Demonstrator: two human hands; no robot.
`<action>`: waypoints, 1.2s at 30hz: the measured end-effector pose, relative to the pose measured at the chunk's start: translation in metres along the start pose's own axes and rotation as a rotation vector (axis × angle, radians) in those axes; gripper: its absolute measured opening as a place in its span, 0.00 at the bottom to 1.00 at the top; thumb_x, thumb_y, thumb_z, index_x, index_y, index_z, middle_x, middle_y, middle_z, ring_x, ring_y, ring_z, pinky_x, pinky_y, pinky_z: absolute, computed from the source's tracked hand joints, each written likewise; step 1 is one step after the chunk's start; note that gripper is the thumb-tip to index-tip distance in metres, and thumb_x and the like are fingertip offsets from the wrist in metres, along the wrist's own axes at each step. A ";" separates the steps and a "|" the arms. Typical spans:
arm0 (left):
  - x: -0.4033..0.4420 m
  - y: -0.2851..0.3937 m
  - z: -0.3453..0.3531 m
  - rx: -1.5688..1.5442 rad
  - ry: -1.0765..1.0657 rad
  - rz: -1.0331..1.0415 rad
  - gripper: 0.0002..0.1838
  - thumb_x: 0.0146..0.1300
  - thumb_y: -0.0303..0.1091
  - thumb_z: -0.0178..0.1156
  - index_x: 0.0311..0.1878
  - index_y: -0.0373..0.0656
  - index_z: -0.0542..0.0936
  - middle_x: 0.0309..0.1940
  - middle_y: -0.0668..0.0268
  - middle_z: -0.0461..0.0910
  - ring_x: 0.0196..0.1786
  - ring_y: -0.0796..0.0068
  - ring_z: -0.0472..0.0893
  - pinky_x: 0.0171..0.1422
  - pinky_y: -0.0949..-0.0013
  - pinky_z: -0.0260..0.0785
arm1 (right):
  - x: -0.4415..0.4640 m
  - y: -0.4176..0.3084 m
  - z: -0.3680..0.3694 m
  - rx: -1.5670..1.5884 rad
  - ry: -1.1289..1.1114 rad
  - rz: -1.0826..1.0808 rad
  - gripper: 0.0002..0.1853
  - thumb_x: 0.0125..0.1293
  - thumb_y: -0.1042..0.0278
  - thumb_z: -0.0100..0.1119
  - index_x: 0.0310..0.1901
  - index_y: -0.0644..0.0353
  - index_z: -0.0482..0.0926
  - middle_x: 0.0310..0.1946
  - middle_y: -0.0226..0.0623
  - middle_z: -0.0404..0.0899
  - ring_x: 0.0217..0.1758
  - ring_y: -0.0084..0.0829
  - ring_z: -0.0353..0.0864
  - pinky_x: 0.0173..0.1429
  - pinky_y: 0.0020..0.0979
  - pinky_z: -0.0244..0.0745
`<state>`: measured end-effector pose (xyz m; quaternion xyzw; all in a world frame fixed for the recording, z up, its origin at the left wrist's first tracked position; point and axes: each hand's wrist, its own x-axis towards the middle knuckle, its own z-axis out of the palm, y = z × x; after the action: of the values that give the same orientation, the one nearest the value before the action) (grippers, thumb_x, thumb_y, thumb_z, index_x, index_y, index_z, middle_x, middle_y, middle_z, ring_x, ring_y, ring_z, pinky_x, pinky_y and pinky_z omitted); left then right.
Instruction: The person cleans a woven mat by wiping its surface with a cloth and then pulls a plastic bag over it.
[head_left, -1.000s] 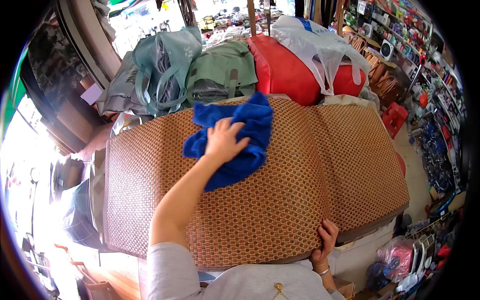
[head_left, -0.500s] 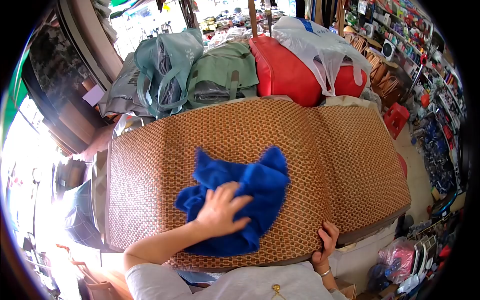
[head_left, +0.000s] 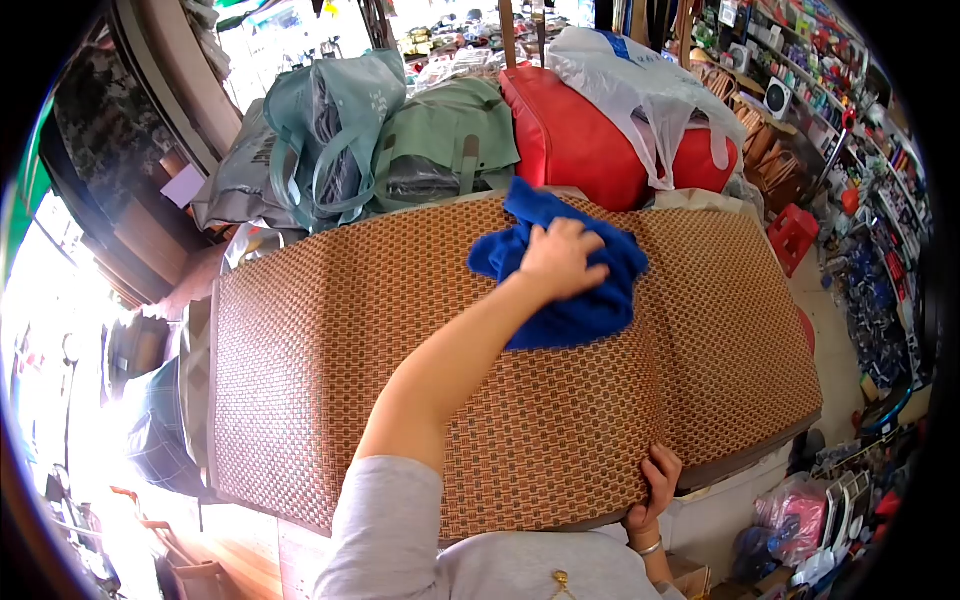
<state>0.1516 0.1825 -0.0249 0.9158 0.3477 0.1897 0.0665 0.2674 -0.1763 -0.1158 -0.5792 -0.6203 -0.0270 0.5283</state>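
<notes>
My left hand [head_left: 565,262] presses a crumpled blue cloth [head_left: 595,315] onto the upper middle of a brown woven mat [head_left: 430,320]; its fingers are partly bent over the cloth. The bare left arm reaches up across the mat from a grey sleeve. At the mat's front edge, right of the middle, my right hand [head_left: 655,490] has its fingers curled on the weave, with a bracelet at the wrist. The mat has a raised fold between its middle and right sections.
Behind the mat stand a grey-green bag [head_left: 335,130], a green bag [head_left: 445,145] and a red bag [head_left: 570,135] under a white plastic bag [head_left: 645,85]. A red stool [head_left: 792,238] and crowded shelves [head_left: 800,90] are at the right.
My left hand first drew the blue cloth toward the front edge, then moved it up and right to the back of the mat. My right hand has stayed at the edge.
</notes>
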 end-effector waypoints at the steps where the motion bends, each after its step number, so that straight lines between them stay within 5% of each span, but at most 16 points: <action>1: 0.010 -0.016 -0.001 0.034 0.027 -0.080 0.27 0.57 0.57 0.62 0.57 0.56 0.79 0.61 0.58 0.72 0.67 0.55 0.67 0.66 0.44 0.59 | 0.000 0.000 0.000 0.005 0.006 -0.002 0.35 0.70 0.32 0.37 0.54 0.58 0.78 0.54 0.53 0.76 0.58 0.54 0.74 0.63 0.51 0.67; 9: -0.065 -0.152 -0.059 0.230 0.265 -0.482 0.30 0.56 0.57 0.63 0.60 0.56 0.77 0.61 0.60 0.73 0.66 0.56 0.67 0.66 0.44 0.58 | -0.004 0.003 0.002 0.012 0.019 -0.004 0.35 0.71 0.32 0.36 0.55 0.58 0.77 0.55 0.53 0.76 0.58 0.53 0.73 0.63 0.51 0.67; 18: -0.322 -0.280 -0.133 0.389 0.252 -0.967 0.30 0.66 0.54 0.57 0.67 0.51 0.69 0.60 0.48 0.72 0.63 0.42 0.70 0.65 0.47 0.66 | -0.001 0.001 0.000 -0.009 -0.007 -0.022 0.35 0.71 0.33 0.36 0.54 0.60 0.77 0.55 0.54 0.75 0.57 0.54 0.73 0.62 0.52 0.67; 20: -0.405 -0.296 -0.113 0.446 0.234 -1.105 0.31 0.66 0.52 0.58 0.69 0.53 0.66 0.63 0.51 0.69 0.67 0.45 0.67 0.66 0.45 0.64 | -0.002 0.001 0.001 -0.002 0.000 -0.036 0.35 0.72 0.33 0.35 0.55 0.60 0.76 0.54 0.54 0.75 0.57 0.54 0.73 0.62 0.52 0.67; 22: -0.424 -0.240 -0.122 0.449 0.303 -1.183 0.31 0.66 0.54 0.58 0.68 0.53 0.67 0.63 0.52 0.69 0.67 0.46 0.67 0.67 0.44 0.63 | -0.001 0.003 0.002 0.002 0.003 -0.048 0.35 0.72 0.33 0.35 0.55 0.59 0.76 0.55 0.53 0.74 0.57 0.53 0.73 0.62 0.52 0.67; 28: -0.461 -0.139 -0.108 0.344 0.311 -1.052 0.29 0.63 0.46 0.62 0.66 0.49 0.69 0.63 0.45 0.68 0.68 0.43 0.64 0.67 0.43 0.60 | -0.005 0.007 0.005 0.027 0.009 -0.061 0.37 0.71 0.31 0.33 0.55 0.59 0.75 0.56 0.53 0.74 0.57 0.52 0.72 0.63 0.52 0.66; 31: -0.446 -0.072 -0.100 0.036 0.394 -0.887 0.31 0.58 0.40 0.65 0.64 0.40 0.70 0.62 0.41 0.67 0.67 0.38 0.62 0.72 0.45 0.53 | -0.007 0.008 0.002 0.041 -0.018 -0.043 0.37 0.72 0.33 0.33 0.57 0.62 0.74 0.60 0.52 0.71 0.62 0.50 0.70 0.67 0.51 0.62; 36: -0.396 -0.004 -0.145 0.009 0.194 -0.404 0.31 0.44 0.41 0.73 0.56 0.51 0.79 0.65 0.52 0.68 0.70 0.47 0.65 0.70 0.48 0.58 | -0.009 0.005 0.004 0.068 -0.016 -0.021 0.37 0.71 0.32 0.32 0.58 0.62 0.73 0.60 0.53 0.70 0.62 0.50 0.69 0.67 0.50 0.63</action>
<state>-0.1796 -0.0778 -0.0119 0.8052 0.5299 0.2581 0.0656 0.2670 -0.1785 -0.1270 -0.5545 -0.6312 -0.0066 0.5423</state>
